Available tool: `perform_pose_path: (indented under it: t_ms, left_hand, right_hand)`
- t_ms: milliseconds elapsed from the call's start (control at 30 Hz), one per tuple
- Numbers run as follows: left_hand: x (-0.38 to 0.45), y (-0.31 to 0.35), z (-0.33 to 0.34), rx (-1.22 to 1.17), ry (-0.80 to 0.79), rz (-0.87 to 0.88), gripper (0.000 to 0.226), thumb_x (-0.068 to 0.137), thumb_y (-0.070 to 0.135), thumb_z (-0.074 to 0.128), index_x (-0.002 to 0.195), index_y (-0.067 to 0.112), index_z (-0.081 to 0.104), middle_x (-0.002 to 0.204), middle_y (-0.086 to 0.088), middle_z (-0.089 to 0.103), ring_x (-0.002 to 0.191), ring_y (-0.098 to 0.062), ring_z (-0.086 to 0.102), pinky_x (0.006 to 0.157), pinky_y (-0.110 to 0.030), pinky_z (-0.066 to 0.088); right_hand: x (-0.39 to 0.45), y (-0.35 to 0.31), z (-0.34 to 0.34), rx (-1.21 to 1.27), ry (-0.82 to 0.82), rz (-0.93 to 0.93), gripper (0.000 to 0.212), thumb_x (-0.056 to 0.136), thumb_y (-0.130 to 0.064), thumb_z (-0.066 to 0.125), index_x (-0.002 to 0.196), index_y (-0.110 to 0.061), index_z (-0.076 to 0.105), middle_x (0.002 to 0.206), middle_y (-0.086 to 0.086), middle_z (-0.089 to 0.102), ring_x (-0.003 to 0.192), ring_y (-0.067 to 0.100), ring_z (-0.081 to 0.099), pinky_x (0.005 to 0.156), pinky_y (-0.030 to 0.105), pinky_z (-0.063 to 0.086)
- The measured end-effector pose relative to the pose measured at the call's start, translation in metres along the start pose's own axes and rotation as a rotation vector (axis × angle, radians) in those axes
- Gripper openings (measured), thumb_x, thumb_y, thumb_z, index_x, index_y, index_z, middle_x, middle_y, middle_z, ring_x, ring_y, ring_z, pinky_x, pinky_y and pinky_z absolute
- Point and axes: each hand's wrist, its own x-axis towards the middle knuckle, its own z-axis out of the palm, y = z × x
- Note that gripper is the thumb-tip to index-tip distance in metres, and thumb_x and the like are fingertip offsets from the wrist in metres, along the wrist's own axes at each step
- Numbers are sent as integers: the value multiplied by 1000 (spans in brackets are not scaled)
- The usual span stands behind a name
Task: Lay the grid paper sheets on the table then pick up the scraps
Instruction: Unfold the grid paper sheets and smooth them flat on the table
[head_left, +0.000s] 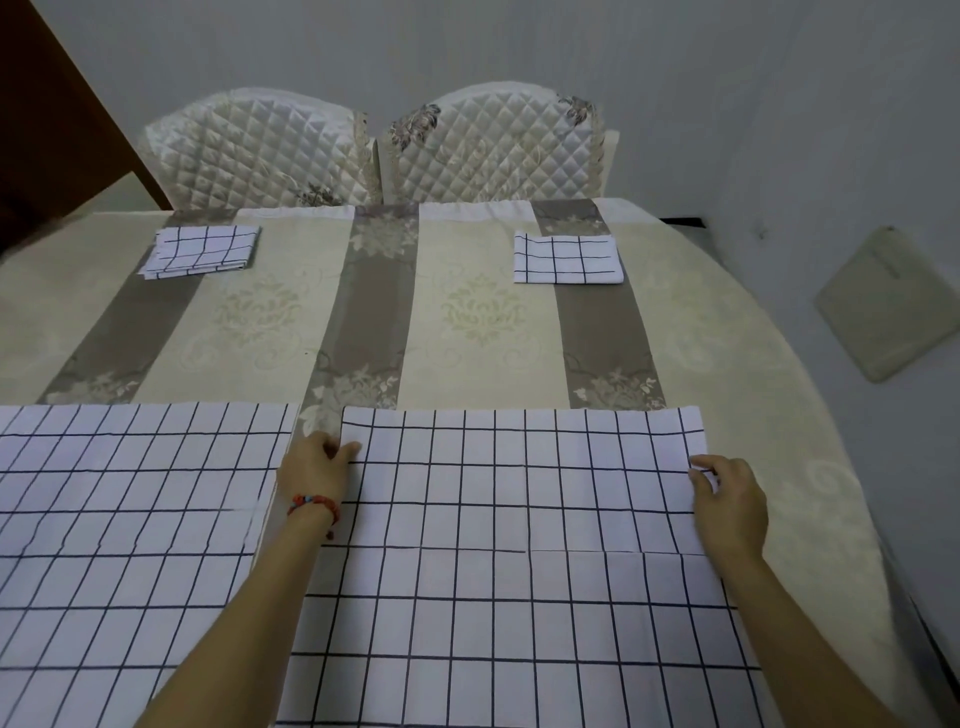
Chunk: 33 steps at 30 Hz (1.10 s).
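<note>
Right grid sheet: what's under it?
The right grid sheet lies flat on the patterned tablecloth, whose grey stripes run under its far edge. Left hand and right hand hold its sides. Anything beneath is covered.

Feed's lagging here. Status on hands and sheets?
Left hand and right hand pinch right sheet edges. Left sheet flat. Two folded pieces far side. Nothing blocking.

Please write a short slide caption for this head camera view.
Both hands hold the right grid sheet flat on the table.

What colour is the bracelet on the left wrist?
The bracelet is mainly orange-red, with a small blue bead; the head view shows it.
</note>
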Motion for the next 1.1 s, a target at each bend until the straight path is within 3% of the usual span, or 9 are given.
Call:
perform_pose_path:
  t_ms: [200, 333, 433, 533, 600, 700, 833, 1000, 1100]
  left_hand:
    - [-11, 6, 2, 69, 139, 13, 38, 77, 23, 71, 101, -3, 55, 105, -27, 54, 98, -42, 53, 79, -48, 45]
    - [-53, 42, 32, 192, 176, 539, 18, 76, 13, 58, 92, 9, 63, 100, -17, 63, 95, -33, 55, 70, -44, 51]
    - [-93, 60, 67, 283, -135, 817, 34, 69, 18, 52, 102, 23, 61, 113, 0, 65, 106, -21, 61, 79, -39, 55]
    - [-103, 51, 81, 386, -334, 719, 45, 90, 34, 30, 130, 24, 49, 140, 4, 49, 129, -20, 47, 105, -44, 33]
    - [-98, 41, 79, 427, -326, 662, 64, 89, 54, -4, 144, 28, 18, 153, 9, 13, 143, -16, 12, 116, -42, 2]
    - [-93, 35, 73, 414, -307, 623, 76, 69, 65, -24, 138, 32, -15, 146, 15, -19, 137, -11, -21, 106, -34, -26]
    - [-94, 39, 67, 442, -350, 602, 79, 64, 66, -30, 135, 33, -21, 146, 12, -24, 136, -13, -26, 110, -39, -24]
    - [-95, 40, 67, 456, -356, 607, 81, 59, 65, -37, 133, 34, -25, 145, 9, -29, 135, -14, -29, 110, -41, -23]
    - [-94, 39, 68, 436, -339, 610, 78, 63, 66, -31, 134, 34, -22, 145, 8, -26, 136, -15, -27, 108, -40, -24]
  right_hand:
    - [-7, -12, 0, -229, 148, -37, 20, 84, -14, 62, 102, -5, 66, 120, 22, 53, 110, 42, 48, 90, 48, 38]
    - [-41, -53, 30, -232, 34, -279, 41, 86, -36, 39, 107, -12, 65, 123, 13, 60, 115, 34, 52, 93, 50, 40]
    - [-80, -76, 67, -323, -245, -544, 39, 91, -39, 33, 121, -24, 54, 129, 2, 59, 123, 21, 48, 103, 39, 29]
    - [-98, -75, 83, -448, -401, -561, 50, 97, -44, 13, 134, -24, 40, 142, 0, 48, 134, 17, 39, 109, 35, 16]
    - [-91, -64, 77, -481, -389, -512, 57, 94, -49, 7, 143, -26, 26, 154, -2, 23, 143, 15, 14, 116, 35, 4]
    - [-72, -42, 58, -484, -350, -353, 69, 85, -55, -3, 147, -27, 10, 156, -4, -1, 143, 13, -6, 117, 38, -5]
    - [-66, -44, 48, -492, -193, -169, 71, 86, -52, 5, 145, -17, 21, 156, 9, 19, 145, 26, 11, 118, 49, 7]
    - [-93, -79, 83, -486, -508, -879, 52, 97, -45, 10, 141, -24, 29, 151, 0, 34, 141, 17, 19, 113, 40, 16]
    - [-54, -67, 81, -482, -547, -724, 69, 86, -57, -8, 146, -30, 15, 157, -5, 11, 146, 15, 6, 119, 41, 4]
